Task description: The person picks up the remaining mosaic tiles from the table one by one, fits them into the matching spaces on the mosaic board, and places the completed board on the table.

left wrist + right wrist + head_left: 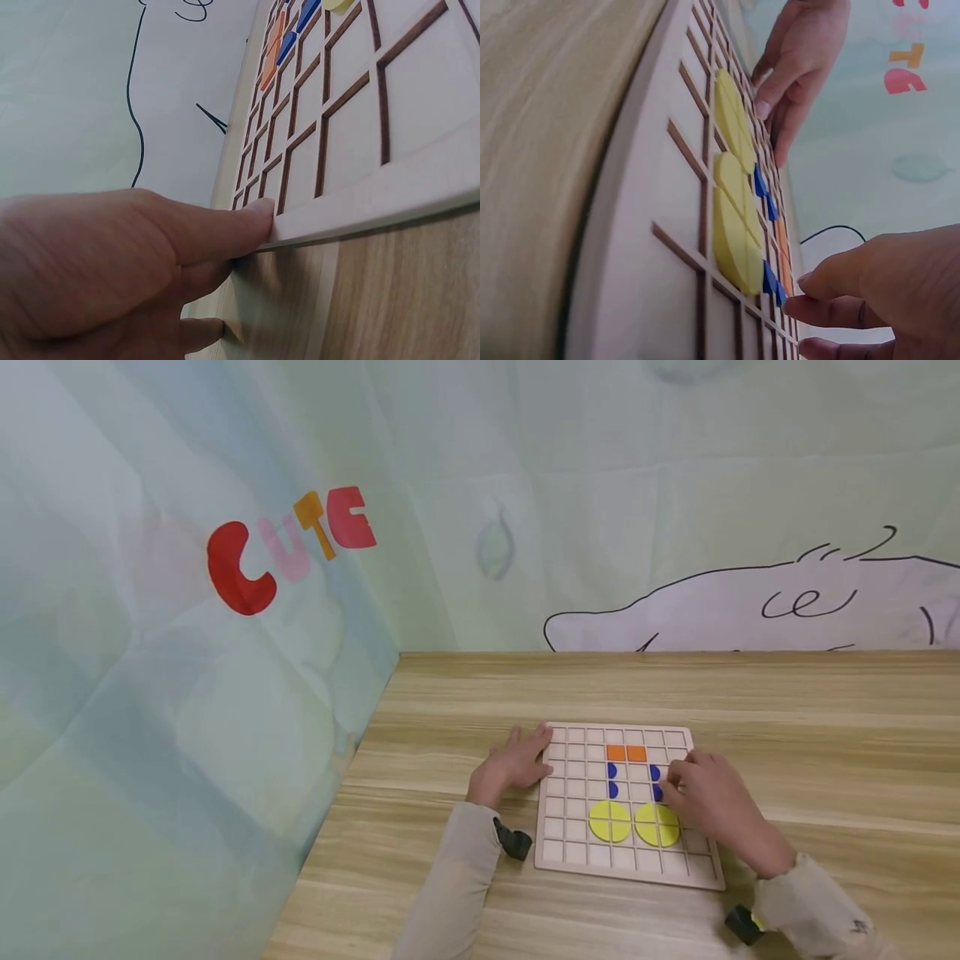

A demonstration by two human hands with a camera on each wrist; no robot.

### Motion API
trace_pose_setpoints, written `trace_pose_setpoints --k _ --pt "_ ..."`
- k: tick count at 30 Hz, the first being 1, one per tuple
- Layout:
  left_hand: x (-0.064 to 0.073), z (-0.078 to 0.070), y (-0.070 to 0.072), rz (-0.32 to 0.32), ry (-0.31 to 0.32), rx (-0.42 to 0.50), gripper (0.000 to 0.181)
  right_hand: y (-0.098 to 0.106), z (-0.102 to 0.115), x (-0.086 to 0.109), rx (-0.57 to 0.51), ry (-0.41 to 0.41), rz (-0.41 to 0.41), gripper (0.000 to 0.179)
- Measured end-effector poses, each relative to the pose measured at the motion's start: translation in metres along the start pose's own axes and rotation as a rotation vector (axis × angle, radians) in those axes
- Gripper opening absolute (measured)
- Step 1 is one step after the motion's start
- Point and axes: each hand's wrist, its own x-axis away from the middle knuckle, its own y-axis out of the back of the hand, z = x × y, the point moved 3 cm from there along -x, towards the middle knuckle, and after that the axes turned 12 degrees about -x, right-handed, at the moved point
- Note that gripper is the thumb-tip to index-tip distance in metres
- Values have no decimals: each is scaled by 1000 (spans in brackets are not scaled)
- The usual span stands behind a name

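Note:
A square wooden grid board [555, 829] lies on the table. My left hand [516, 762] touches its left edge; in the left wrist view the thumb [259, 214] lies against the rim with no piece in the fingers. Over the right side is my right hand [708, 793], fingertips beside the right-hand blue half-circles [780, 292]. No piece shows between its thumb and forefinger. Another pair of blue half-circles [612, 771] sits in a column to the left. Two orange squares [626, 753] lie side by side above them, and two yellow circles [610, 822] made of quarter pieces lie below.
The wood-grain table [450, 693] extends around the board on all sides. Behind it hangs a pale printed cloth [465, 527], with coloured letters [243, 568] on its left part. Dark wrist devices [513, 841] sit at both sleeves.

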Motion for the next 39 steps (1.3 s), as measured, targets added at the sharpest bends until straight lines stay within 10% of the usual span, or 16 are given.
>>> trace_pose_setpoints --k 29,39 --pt "-2 1 -1 8 12 20 63 39 -68 48 -113 60 137 14" --pt "-2 -1 1 22 21 26 63 32 -92 71 -127 420 -89 49"
